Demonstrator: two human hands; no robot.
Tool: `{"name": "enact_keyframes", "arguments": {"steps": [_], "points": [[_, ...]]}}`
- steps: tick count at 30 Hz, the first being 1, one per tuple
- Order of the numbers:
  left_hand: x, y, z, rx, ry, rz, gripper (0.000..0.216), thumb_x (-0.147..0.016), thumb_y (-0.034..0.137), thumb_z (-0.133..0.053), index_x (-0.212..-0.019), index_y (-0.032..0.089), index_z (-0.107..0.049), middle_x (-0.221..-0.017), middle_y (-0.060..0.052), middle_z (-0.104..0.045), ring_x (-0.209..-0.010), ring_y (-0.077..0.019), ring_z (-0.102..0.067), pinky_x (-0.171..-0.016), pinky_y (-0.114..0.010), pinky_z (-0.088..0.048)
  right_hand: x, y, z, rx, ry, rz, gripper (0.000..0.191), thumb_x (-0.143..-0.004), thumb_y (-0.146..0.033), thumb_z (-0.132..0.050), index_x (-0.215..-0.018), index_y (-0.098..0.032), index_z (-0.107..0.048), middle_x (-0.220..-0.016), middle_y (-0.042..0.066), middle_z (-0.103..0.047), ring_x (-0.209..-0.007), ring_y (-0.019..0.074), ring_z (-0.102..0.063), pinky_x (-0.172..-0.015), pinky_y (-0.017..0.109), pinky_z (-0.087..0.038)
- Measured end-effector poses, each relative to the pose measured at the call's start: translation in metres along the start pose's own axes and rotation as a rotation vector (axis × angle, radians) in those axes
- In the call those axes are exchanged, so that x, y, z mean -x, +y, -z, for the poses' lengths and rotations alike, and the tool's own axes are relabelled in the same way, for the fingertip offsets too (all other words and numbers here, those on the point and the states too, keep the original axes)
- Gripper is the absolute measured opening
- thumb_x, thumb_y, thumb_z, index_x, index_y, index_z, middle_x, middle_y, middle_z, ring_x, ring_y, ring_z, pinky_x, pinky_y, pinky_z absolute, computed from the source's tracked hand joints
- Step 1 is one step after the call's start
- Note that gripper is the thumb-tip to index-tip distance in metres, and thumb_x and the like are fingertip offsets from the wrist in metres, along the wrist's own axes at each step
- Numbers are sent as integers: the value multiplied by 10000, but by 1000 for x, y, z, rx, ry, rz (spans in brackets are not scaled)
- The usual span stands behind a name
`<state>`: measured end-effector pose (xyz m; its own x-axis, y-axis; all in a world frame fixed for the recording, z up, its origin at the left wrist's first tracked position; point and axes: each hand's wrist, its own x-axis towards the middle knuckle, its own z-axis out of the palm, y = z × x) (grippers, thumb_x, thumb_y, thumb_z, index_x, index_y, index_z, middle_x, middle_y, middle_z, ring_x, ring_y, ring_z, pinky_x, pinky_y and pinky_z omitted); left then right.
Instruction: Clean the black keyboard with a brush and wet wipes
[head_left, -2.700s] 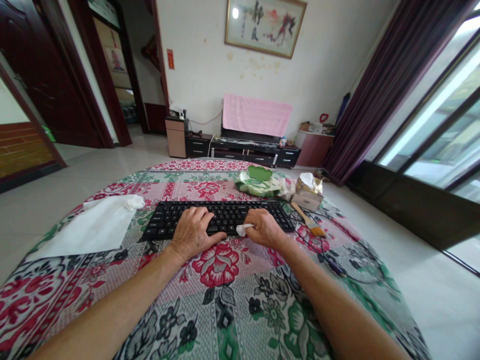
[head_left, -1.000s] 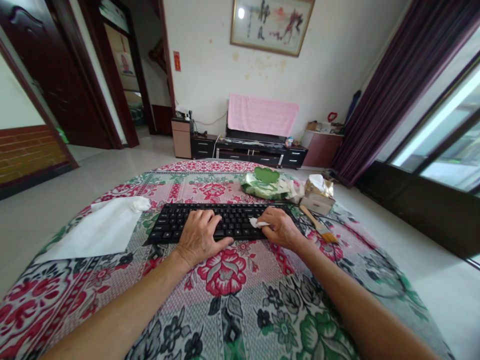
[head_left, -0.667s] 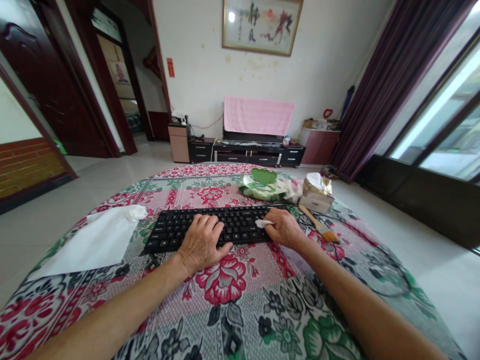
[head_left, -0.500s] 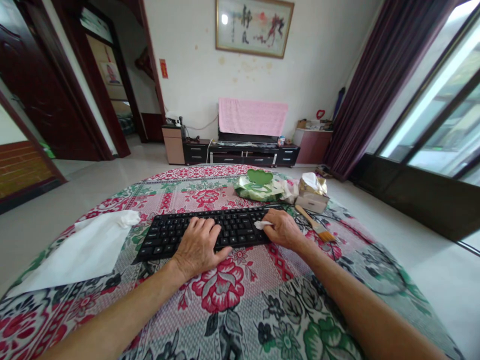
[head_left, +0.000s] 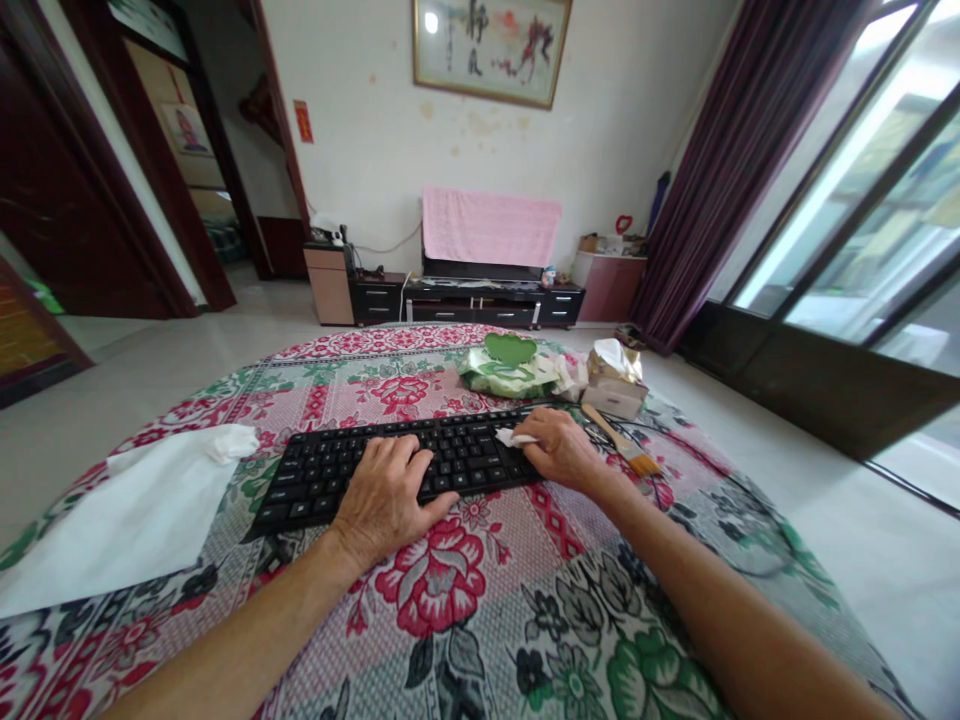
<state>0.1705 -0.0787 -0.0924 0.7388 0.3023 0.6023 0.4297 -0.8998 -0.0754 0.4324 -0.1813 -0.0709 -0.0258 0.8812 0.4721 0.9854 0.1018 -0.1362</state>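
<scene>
A black keyboard [head_left: 307, 485] lies across the flowered tablecloth in front of me. My left hand [head_left: 386, 495] rests over its middle keys, palm down, fingers stretched out and thumb apart on the near edge. At the right end, my right hand [head_left: 559, 447] has its fingers closed on a small white wipe [head_left: 514, 438], which pokes out to the left over the keys. Just right of that hand lies a flat brush [head_left: 622, 442] with a wooden handle and orange-tipped bristles. The fingertips of my right hand are partly hidden.
A white cloth [head_left: 142, 510] with a crumpled wad [head_left: 232, 442] lies at the left. Behind the keyboard are a green wipes pack [head_left: 510, 370], its lid raised, and a tissue box [head_left: 615, 380]. A black cable [head_left: 739, 485] curves along the right of the tablecloth [head_left: 435, 580].
The view has turned slightly to the right. My right hand and the wipe have moved a little over the keyboard's right end; my left hand stays on the keys.
</scene>
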Motion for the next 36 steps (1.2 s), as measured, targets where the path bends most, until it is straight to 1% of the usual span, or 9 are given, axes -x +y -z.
{"name": "enact_keyframes", "arguments": {"steps": [3, 10, 14, 16, 18, 22, 25, 32, 36], "points": [[1, -1, -2, 13, 27, -18, 437, -785, 530, -606, -974, 137, -633, -1021, -142, -599, -943, -292, -535, -827, -463, -464, 0, 1, -2, 47, -34, 17, 202, -753, -140, -510, -804, -192, -699, -785, 39, -617, -763, 158, -548, -740, 279, -352], [2, -4, -4, 18, 27, -45, 459, -803, 530, -586, -1031, 134, -625, -1076, -154, -613, -993, -303, -540, -854, -488, -459, 4, 20, 6, 119, -23, -185, 190, -744, -151, -496, -720, -184, -681, -753, 39, -622, -722, 151, -550, -667, 263, -340], [2, -4, -3, 19, 27, -49, 449, -804, 534, -583, -1011, 139, -633, -1055, -149, -619, -977, -301, -542, -843, -487, -466, 6, 34, 5, 88, 101, -399, 207, -767, -181, -461, -693, -177, -654, -701, 38, -612, -657, 154, -534, -601, 256, -328], [1, -4, -3, 7, 23, -48, 452, -803, 529, -590, -1012, 131, -635, -1056, -151, -618, -981, -301, -542, -855, -482, -463, 5, 38, 3, 52, 150, -436, 213, -767, -171, -452, -725, -177, -661, -717, 38, -617, -667, 156, -538, -600, 251, -336], [1, -3, -2, -4, 18, -47, 457, -803, 524, -593, -1019, 123, -635, -1064, -153, -617, -990, -302, -542, -866, -479, -461, 4, 37, 1, 27, 136, -380, 236, -777, -154, -451, -801, -184, -684, -773, 39, -631, -715, 159, -548, -638, 249, -356], [2, -3, -3, -12, 8, -47, 466, -805, 524, -592, -1033, 120, -633, -1079, -153, -615, -999, -301, -544, -876, -475, -459, 2, 24, 1, 79, 1, -233, 287, -809, -145, -461, -934, -215, -710, -858, 46, -621, -808, 165, -540, -733, 265, -361], [2, -4, -4, -9, 0, -48, 467, -811, 533, -581, -1040, 129, -630, -1073, -148, -617, -999, -300, -546, -866, -474, -462, 2, 14, 6, 163, -72, -198, 288, -799, -147, -487, -954, -230, -715, -892, 55, -608, -822, 173, -527, -749, 290, -337], [2, -5, -4, 5, 9, -51, 466, -813, 541, -570, -1027, 133, -635, -1057, -149, -619, -990, -305, -546, -851, -478, -464, 3, 10, 19, 183, -138, -47, 166, -762, -160, -517, -696, -190, -666, -745, 35, -580, -710, 147, -494, -694, 287, -308], [2, -5, -5, 16, 21, -50, 460, -806, 547, -577, -1032, 150, -634, -1054, -139, -619, -988, -300, -548, -841, -473, -468, 1, 11, 19, 134, -114, -47, 182, -748, -143, -502, -607, -180, -612, -673, 17, -546, -653, 126, -475, -641, 267, -297]]}}
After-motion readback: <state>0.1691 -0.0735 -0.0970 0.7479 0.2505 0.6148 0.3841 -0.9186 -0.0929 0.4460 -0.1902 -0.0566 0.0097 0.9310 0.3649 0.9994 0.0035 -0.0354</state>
